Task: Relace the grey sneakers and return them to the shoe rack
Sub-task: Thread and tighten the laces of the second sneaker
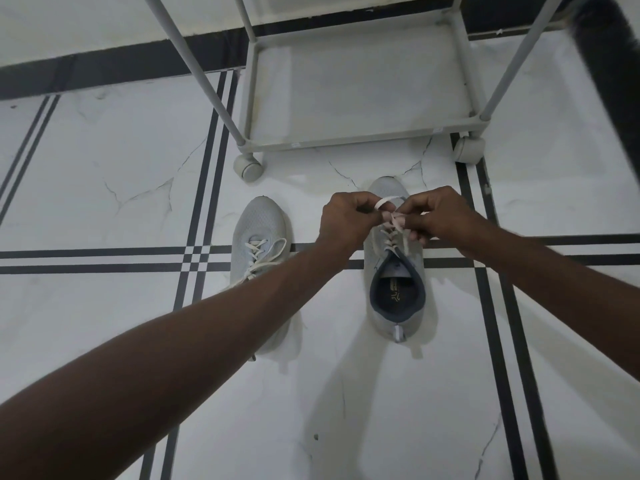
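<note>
Two grey sneakers stand side by side on the floor, toes pointing away from me. The left sneaker (259, 230) has a white lace lying loose over its tongue, and my left forearm hides its heel. Over the right sneaker (398, 306), both hands meet above the eyelets. My left hand (343, 220) pinches a loop of the white lace (387, 201). Another part of the same lace is pinched in my right hand (436, 216). The shoe rack (349, 142), a grey frame on castors, stands just beyond the toes with its bottom shelf bare.
The floor is white marble tile (104, 188) with black stripe borders. A dark skirting strip (104, 71) runs along the wall behind the rack. The rack's castors (247, 166) sit close to the sneaker toes. A dark blurred object (609, 64) crosses the top right corner.
</note>
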Available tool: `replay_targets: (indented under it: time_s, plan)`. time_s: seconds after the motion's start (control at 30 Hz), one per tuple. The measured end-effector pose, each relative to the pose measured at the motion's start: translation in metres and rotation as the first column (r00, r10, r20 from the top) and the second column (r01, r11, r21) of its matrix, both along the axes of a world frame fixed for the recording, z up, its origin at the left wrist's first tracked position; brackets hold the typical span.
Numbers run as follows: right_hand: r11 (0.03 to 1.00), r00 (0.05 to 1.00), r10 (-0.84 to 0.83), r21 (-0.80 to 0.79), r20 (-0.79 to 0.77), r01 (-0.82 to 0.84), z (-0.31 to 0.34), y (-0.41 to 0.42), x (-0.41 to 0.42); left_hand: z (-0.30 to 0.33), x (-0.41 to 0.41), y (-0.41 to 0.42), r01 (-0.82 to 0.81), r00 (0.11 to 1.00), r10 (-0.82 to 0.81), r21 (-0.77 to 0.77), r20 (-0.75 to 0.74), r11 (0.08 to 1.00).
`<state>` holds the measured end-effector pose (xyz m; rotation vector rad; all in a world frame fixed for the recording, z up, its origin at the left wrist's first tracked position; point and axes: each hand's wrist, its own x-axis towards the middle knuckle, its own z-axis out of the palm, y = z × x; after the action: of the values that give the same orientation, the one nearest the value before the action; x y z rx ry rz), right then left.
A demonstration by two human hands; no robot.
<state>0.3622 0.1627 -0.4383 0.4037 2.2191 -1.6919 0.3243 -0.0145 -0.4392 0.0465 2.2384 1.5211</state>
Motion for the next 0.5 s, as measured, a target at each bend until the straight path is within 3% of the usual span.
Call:
replay_targets:
  time_s: [0.17, 0.23, 0.3, 0.37, 0.4, 0.5]
  plan:
    - [0.898, 0.996, 0.009, 0.439, -0.094, 0.034, -0.007, 0.031, 0.011, -0.005, 0.002, -0.034, -0.135, 0.964, 0.131, 0.001, 0.231, 0.991]
    - [0.795, 0.995, 0.090, 0.604, -0.033, -0.051, -0.010, 0.042, 0.020, -0.015, 0.010, -0.050, -0.136, 0.914, 0.169, -0.115, 0.368, 0.984]
    - [0.671, 0.985, 0.162, 0.725, 0.065, -0.158, -0.013, 0.044, 0.027, -0.026, 0.016, -0.060, -0.023, 0.896, 0.138, -0.267, 0.422, 0.963]
    - [0.591, 0.970, 0.212, 0.775, 0.121, -0.225, -0.016, 0.037, 0.032, -0.033, 0.013, -0.062, 0.111, 0.966, 0.008, -0.442, 0.260, 0.890]
    - [0.602, 0.967, 0.231, 0.765, 0.108, -0.229, -0.016, 0.031, 0.033, -0.030, 0.011, -0.059, 0.131, 0.989, -0.076, -0.521, 0.125, 0.844]
    - [0.740, 0.962, 0.270, 0.646, -0.030, -0.188, -0.014, 0.006, 0.035, -0.010, 0.009, -0.037, 0.253, 0.933, -0.344, -0.495, -0.102, 0.832]
